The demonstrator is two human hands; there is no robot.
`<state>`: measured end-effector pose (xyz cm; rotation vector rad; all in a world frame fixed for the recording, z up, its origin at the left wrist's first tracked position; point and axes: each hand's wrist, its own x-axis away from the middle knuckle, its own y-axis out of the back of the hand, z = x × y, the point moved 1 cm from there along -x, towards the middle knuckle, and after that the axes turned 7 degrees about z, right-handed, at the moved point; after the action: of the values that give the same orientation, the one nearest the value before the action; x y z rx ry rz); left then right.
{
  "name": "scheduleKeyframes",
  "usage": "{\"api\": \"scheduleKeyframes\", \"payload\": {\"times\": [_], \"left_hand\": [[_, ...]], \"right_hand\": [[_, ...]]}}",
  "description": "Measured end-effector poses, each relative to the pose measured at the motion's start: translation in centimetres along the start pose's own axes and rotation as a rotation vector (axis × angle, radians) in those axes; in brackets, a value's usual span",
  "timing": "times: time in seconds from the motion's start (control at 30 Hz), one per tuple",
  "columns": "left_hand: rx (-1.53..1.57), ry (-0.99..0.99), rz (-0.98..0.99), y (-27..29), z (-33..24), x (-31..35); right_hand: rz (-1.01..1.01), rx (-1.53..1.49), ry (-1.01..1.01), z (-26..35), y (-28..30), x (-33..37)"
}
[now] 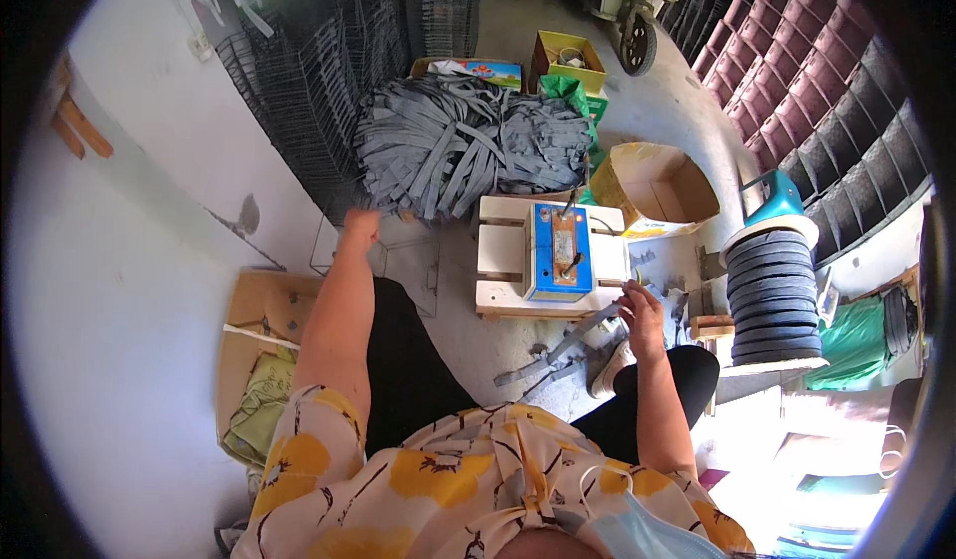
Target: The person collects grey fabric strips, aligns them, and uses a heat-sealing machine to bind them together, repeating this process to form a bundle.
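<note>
My right hand (643, 317) is closed, with a grey fabric strip (573, 337) pinched in its fingers. The strip slants down to the left from it. Beside that hand, a blue box-shaped device (538, 252) with a rusty metal plate on top stands on a white slatted wooden stool (498, 250). My left hand (361, 226) is stretched forward and closed, close to a thin wire frame (418, 260) and the near left edge of a big heap of grey strips (438, 146). What its fingers hold, if anything, cannot be made out.
Stacked black wire racks (299, 91) line the left wall. An open cardboard box (657, 186) sits beyond the stool, and a large spool of dark strap (772, 295) stands at the right. Another cardboard box (239, 310) is by my left arm. Strip scraps lie on the floor.
</note>
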<state>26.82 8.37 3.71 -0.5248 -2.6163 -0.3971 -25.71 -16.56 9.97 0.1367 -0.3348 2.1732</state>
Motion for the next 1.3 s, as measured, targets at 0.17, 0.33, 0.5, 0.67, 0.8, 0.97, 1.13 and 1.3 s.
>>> {"api": "scheduleKeyframes", "payload": {"times": [0.17,0.33,0.5,0.67,0.8,0.97,1.13,1.3], "left_hand": [[0.046,-0.098,-0.091,3.2,-0.7,1.5],[0.240,-0.249,0.054,-0.6,-2.1,7.4],[0.226,-0.371,0.064,0.3,-4.6,11.5],[0.099,-0.455,-0.052,-1.1,-8.0,16.0],[-0.049,-0.579,-0.223,-1.3,-10.9,22.7],[0.069,-0.665,-0.228,0.1,-12.9,31.1],[0.137,-0.901,-0.304,0.2,-13.5,32.9],[0.242,-1.059,-0.271,0.5,-15.0,32.0]], "right_hand": [[0.026,-0.132,0.016,3.1,-1.0,3.1],[-0.077,-0.211,0.007,3.9,2.0,3.5],[0.033,-0.287,-0.030,3.2,1.8,2.0],[0.073,-0.250,-0.096,2.4,3.2,1.1],[0.277,-0.231,-0.046,1.2,4.8,0.5],[0.278,-0.232,-0.098,1.4,3.8,0.7],[0.204,-0.190,-0.081,1.5,4.0,0.8],[0.115,-0.208,-0.085,1.5,3.7,0.4]]}}
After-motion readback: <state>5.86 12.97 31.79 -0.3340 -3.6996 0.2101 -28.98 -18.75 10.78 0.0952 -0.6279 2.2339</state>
